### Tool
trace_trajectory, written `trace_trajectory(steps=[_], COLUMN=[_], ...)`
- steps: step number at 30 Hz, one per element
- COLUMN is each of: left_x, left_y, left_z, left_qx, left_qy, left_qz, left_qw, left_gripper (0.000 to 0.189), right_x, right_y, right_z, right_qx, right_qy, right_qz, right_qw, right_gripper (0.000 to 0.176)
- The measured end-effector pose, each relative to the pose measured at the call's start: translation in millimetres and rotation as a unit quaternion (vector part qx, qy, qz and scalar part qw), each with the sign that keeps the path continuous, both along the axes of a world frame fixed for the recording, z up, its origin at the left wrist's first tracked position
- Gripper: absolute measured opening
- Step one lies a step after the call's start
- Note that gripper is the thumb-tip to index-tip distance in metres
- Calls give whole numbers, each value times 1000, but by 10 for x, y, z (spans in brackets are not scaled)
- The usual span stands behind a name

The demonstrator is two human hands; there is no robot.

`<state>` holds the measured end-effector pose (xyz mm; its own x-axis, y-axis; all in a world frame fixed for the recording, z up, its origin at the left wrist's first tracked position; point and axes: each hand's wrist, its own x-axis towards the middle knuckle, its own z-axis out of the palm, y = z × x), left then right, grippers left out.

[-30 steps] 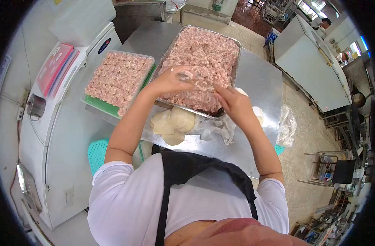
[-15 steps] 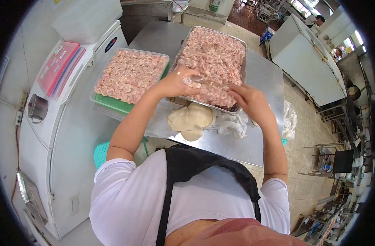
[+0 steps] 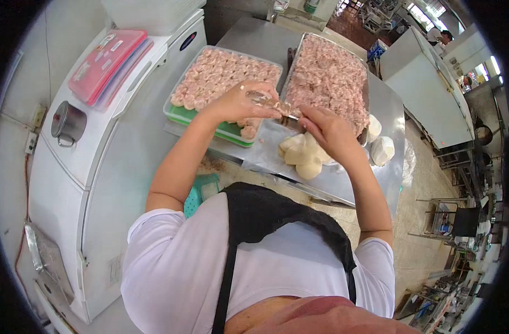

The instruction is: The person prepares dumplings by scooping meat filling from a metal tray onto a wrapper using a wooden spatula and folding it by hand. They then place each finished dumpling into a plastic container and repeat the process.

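My left hand [image 3: 243, 102] is curled round a small dumpling, with meat at its top; the fingers hide much of it. My right hand [image 3: 325, 129] grips a thin metal utensil [image 3: 291, 117], whose tip, smeared with meat, meets the dumpling. Behind both hands lies minced meat [image 3: 329, 75], heaped in a metal tray [image 3: 367, 92]. Rows of filled dumplings [image 3: 210, 75] fill a clear plastic container on a green base [image 3: 226, 132], left of and partly behind my left hand. Below my right hand rests a loose pile of round dough wrappers [image 3: 303, 155].
Two more white wrapper stacks [image 3: 382, 150] stand at the steel table's [image 3: 249, 34] right side. To the left is a white freezer [image 3: 132, 150] with a metal pot [image 3: 69, 123] and pink-lidded box [image 3: 108, 64]. A chest freezer [image 3: 427, 92] and another person [image 3: 439, 36] are farther right.
My right hand has come from over the meat tray to my left hand, bringing the utensil to the dumpling. The view has shifted, so the table's contents appear farther right.
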<state>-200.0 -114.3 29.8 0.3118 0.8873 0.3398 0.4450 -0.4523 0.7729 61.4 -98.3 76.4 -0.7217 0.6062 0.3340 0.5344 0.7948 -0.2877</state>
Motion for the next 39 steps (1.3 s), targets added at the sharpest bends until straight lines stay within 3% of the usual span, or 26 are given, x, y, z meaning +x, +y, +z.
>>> trace_trajectory(steps=[1, 3, 7, 8, 9, 12, 14, 15, 17, 18, 20, 24, 26, 28, 32, 34, 37, 39], left_x=[-101, -366, -835, -1002, -1066, -1254, -1434, -1523, -1750, -1870, -2048, -1871, -1560, -1115, -618, -505, -424, -362], left_y=[-44, -159, -445, -415, -449, -487, -463, -496, -587, -635, -693, -740, -650, -590, -413, -326, -256, -266], left_z=[-114, -274, -140, -397, -491, -703, -851, -811, -606, -568, -517, -528, -688, -725, -738, -673, -837, -777], left_qx=[-4, 0, -127, -105, -109, -87, 98, 96, -32, -34, -53, -73, -72, -89, -73, -197, -135, -179], left_qy=[-3, 3, 8, 33, 33, 102, 177, 176, 155, 156, 141, 104, 100, 86, 156, 250, 243, 243], left_qz=[4, 81, 74, 108, 108, 162, 262, 261, 396, 399, 465, 417, 256, 205, 154, 114, 88, 84], left_qw=[1000, 997, 989, 988, 988, 978, 944, 944, 905, 903, 873, 900, 959, 971, 973, 941, 956, 950], left_gripper=[35, 61, 63, 47, 47, 44, 41, 41, 42, 42, 65, 77, 81, 82, 81, 79, 77, 75], right_x=[-76, -106, 22, 104, 180, 397, 547, 623, 750, 822, 940, 978, 948, 855, 703, 645, 664, 687], right_y=[-1, 4, -38, -74, -121, -250, -347, -408, -507, -550, -623, -724, -708, -677, -586, -569, -593, -631], right_z=[-29, -82, -318, -416, -494, -686, -804, -839, -905, -951, -1029, -1055, -1069, -1032, -1028, -1018, -1059, -1075], right_qx=[-11, -33, -120, -184, -248, -295, -355, -357, -372, -375, -385, -408, -409, -406, -390, -389, -395, -400], right_qy=[5, 7, 96, 125, 154, 173, 221, 220, 262, 261, 283, 299, 299, 296, 290, 291, 296, 300], right_qz=[5, -5, -17, -62, -107, -171, -227, -228, -284, -281, -304, -327, -326, -324, -294, -290, -287, -290], right_qw=[1000, 999, 988, 973, 951, 924, 880, 879, 844, 844, 824, 798, 798, 802, 823, 824, 821, 816], right_gripper=[25, 26, 29, 30, 31, 31, 30, 30, 30, 30, 29, 29, 29, 29, 31, 31, 31, 31])
